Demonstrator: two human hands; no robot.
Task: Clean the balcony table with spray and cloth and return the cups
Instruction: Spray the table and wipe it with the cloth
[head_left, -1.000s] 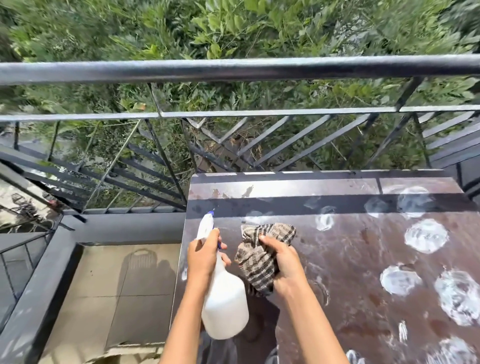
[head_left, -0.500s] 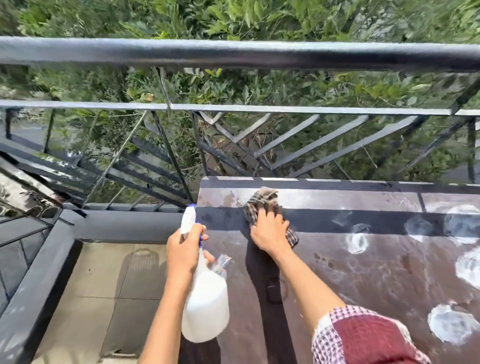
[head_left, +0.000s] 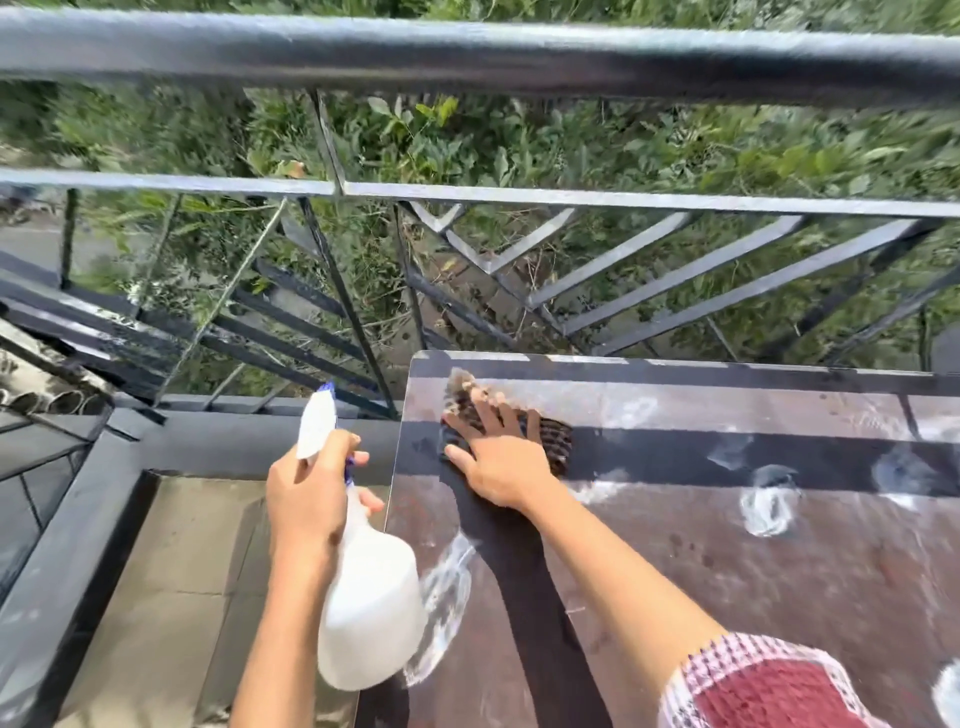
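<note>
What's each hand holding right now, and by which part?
Left hand grips the spray bottle by its neck. Right hand presses flat on the cloth, gripping nothing.

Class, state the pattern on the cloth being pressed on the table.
Brown-and-cream checked cloth, head view.

Left hand (head_left: 306, 499) is gripping the spray bottle (head_left: 371, 618) by its neck, forearm angling forward. Right hand (head_left: 501, 462) is pressing flat, fingers (head_left: 483, 415) spread, on the cloth (head_left: 556, 441), arm extending further ahead.
</note>
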